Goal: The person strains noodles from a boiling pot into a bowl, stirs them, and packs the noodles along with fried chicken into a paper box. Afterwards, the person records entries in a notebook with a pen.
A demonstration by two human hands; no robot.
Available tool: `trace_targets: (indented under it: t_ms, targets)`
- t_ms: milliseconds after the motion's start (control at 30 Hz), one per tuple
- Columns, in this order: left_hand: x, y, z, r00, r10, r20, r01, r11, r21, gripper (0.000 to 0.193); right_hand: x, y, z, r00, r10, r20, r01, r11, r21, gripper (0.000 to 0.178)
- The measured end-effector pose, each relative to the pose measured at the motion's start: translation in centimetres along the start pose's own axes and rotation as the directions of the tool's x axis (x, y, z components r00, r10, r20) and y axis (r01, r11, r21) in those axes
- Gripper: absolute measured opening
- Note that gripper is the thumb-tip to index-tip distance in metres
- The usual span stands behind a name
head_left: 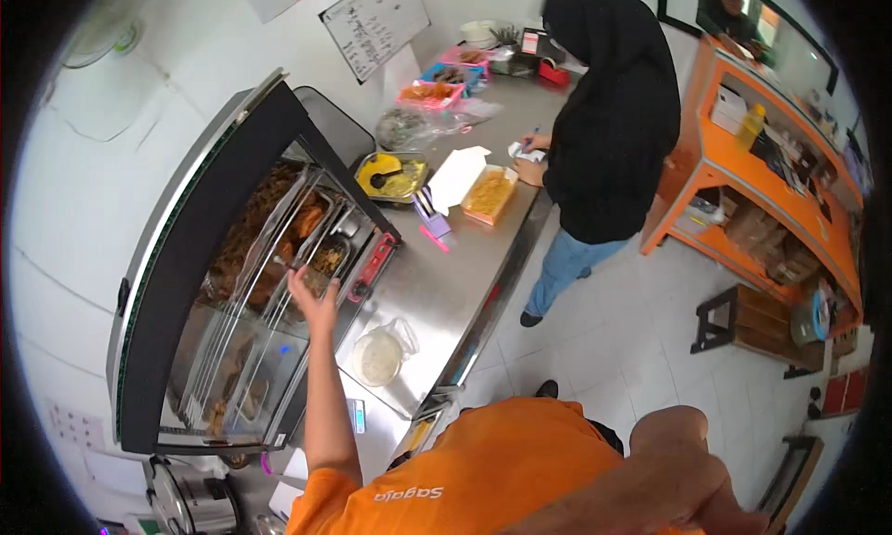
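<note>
Evidently reaching with left hand spread beside the glass pane in the display case at left; cannot tell contact, nor right hand's grip. Probably stiff, slick and breakable, so best taken by the edge.

Far wall: one whiteboard bearing handwriting. Far end of counter: one white bowl. Beyond centre: one co-worker, black top, blue jeans, standing. Right: one orange shelving unit holding a yellow bottle; one wooden stool on the white tiled floor. Near left: one rice cooker, silver-bodied.
</note>
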State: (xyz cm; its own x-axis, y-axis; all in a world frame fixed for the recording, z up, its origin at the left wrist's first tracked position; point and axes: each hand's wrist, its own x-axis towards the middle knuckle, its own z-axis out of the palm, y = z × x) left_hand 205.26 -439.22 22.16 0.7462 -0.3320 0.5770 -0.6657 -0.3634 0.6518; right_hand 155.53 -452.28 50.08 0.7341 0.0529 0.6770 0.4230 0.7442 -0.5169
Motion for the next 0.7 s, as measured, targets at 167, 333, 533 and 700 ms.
trace_targets:
  t_ms: [167,333,533,700]
  targets:
    - [1.5,1.8,2.6,0.999,-0.040,0.011,0.040,0.998,0.043,0.076,1.1,-1.7,-0.9,0.971,-0.227,0.077,0.224,0.973,0.045,0.123]
    - [2.7,1.6,3.2,0.997,-0.048,0.054,0.043,0.995,0.085,0.073,0.7,-4.1,-1.4,0.951,-0.309,0.022,0.304,0.945,0.123,0.105]
    - [4.3,0.8,6.4,0.991,-0.038,0.127,0.067,0.970,-0.235,0.073,0.2,-3.2,2.5,0.898,-0.359,-0.254,0.376,0.926,0.020,0.099]
    - [5.5,-0.9,7.8,0.977,0.047,0.206,-0.031,0.996,-0.083,0.080,2.3,-0.3,7.1,0.589,-0.538,-0.603,0.409,0.842,-0.353,0.097]
